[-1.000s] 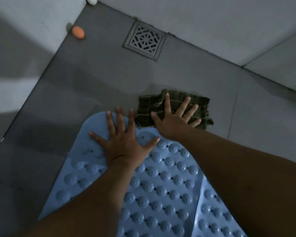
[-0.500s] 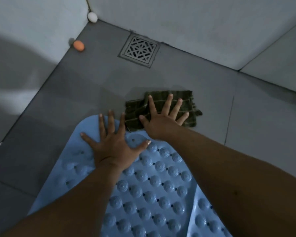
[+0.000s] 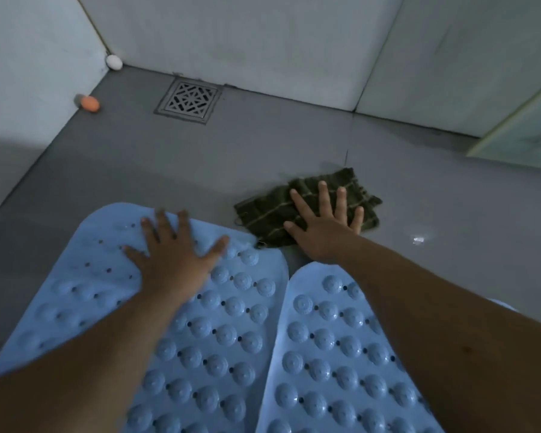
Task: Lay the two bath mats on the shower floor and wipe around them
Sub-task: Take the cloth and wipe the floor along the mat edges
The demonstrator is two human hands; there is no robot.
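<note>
Both hands flat, fingers spread, nothing pinched. Left hand (image 3: 172,254) palm-down on the upper end of the left bath mat (image 3: 200,323), slightly blurred. Right hand (image 3: 324,228) palm-down on a dark green checked cloth (image 3: 263,214), pressing it to the floor just past the top of the right bath mat (image 3: 334,354).

Mats: pale blue, rounded ends, covered in raised domes with small holes between. They lie side by side on the shower floor (image 3: 263,145), long edges nearly touching, with a narrow wedge of floor showing between their rounded tops. Both forearms cross over them.

Cloth: crumpled, lying on bare floor; its near corner touches or nearly touches the left mat's upper right edge, cannot tell which.

Floor: grey, smooth, with a thin grout line running up from behind the cloth. Small bright wet glint to the right of the cloth.

Room: pale tiled walls meet at a far-left corner. Square metal drain grate (image 3: 188,101) set in the floor against the back wall. White egg-shaped object (image 3: 114,62) in the corner; orange one (image 3: 89,103) by the left wall, apart from it. Pale green framed panel (image 3: 525,135) at far right. Light dim.
</note>
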